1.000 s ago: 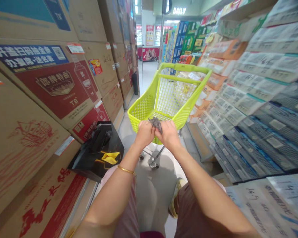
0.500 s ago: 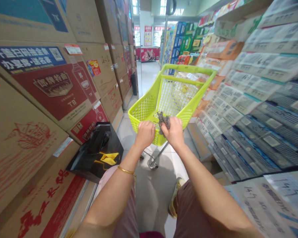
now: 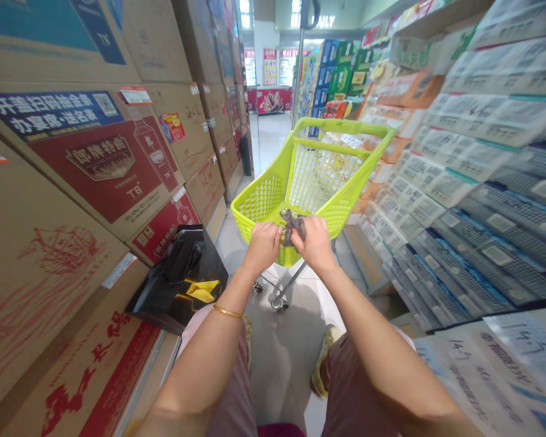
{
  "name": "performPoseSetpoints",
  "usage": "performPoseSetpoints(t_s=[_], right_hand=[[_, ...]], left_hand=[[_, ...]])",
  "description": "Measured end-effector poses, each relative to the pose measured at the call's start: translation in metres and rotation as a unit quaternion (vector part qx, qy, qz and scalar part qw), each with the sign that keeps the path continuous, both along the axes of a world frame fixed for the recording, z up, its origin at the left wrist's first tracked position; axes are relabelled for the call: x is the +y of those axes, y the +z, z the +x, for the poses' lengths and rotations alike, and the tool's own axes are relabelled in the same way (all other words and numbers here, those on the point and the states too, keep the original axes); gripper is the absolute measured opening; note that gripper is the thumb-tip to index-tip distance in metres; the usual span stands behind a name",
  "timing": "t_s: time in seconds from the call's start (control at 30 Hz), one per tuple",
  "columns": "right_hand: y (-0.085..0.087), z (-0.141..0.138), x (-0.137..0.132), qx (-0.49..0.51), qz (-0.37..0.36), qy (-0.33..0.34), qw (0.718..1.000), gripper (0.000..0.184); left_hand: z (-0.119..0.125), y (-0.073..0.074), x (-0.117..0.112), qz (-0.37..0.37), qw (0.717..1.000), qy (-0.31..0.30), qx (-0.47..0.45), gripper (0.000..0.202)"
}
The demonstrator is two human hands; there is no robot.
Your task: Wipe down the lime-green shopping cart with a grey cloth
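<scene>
A lime-green plastic shopping cart (image 3: 264, 197) stands in the aisle ahead of me. My left hand (image 3: 262, 244) is closed over the near rim of the cart. Right beside it, my right hand (image 3: 317, 241) is closed on a small crumpled grey cloth (image 3: 290, 223) that sticks up between the two hands at the rim. A thin gold bangle (image 3: 230, 312) sits on my left wrist. The cart's basket holds some clear packets at its far end.
Stacked cardboard cartons (image 3: 100, 158) line the left side. A black bag with a yellow mark (image 3: 182, 279) lies at their base. Shelves of packed tissue (image 3: 477, 200) fill the right. The tiled aisle (image 3: 268, 133) runs on toward more stacked goods.
The cart has rolled slightly and swung a little. My right hand with the cloth lifted, then came back close to my left hand at the rim.
</scene>
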State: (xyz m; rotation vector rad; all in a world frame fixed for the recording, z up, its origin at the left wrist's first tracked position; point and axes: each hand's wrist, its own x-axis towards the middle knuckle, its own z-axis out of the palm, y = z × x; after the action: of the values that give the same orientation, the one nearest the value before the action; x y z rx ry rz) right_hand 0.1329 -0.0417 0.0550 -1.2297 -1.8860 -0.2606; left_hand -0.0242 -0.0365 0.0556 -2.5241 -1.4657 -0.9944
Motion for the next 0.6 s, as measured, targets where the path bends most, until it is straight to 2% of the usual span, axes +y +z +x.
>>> performPoseSetpoints(t_s=[0.13,0.23,0.47,0.6], right_hand=[[0.004,0.015,0.012,0.061,-0.010,-0.052,0.997,0.013],[0.003,0.012,0.012,0.076,-0.004,-0.055,0.996,0.012],[-0.007,-0.029,-0.012,0.023,-0.003,0.021,1.000,0.017],[-0.009,-0.032,-0.014,-0.001,-0.003,0.044,0.999,0.019]], left_hand=[[0.003,-0.002,0.000,0.008,1.000,0.006,0.018,0.037],[0.004,-0.003,0.001,0.012,1.000,0.011,0.019,0.037],[0.001,-0.004,0.002,-0.003,0.999,0.030,-0.028,0.026],[-0.005,-0.002,0.002,0.002,0.999,0.027,-0.037,0.023]])
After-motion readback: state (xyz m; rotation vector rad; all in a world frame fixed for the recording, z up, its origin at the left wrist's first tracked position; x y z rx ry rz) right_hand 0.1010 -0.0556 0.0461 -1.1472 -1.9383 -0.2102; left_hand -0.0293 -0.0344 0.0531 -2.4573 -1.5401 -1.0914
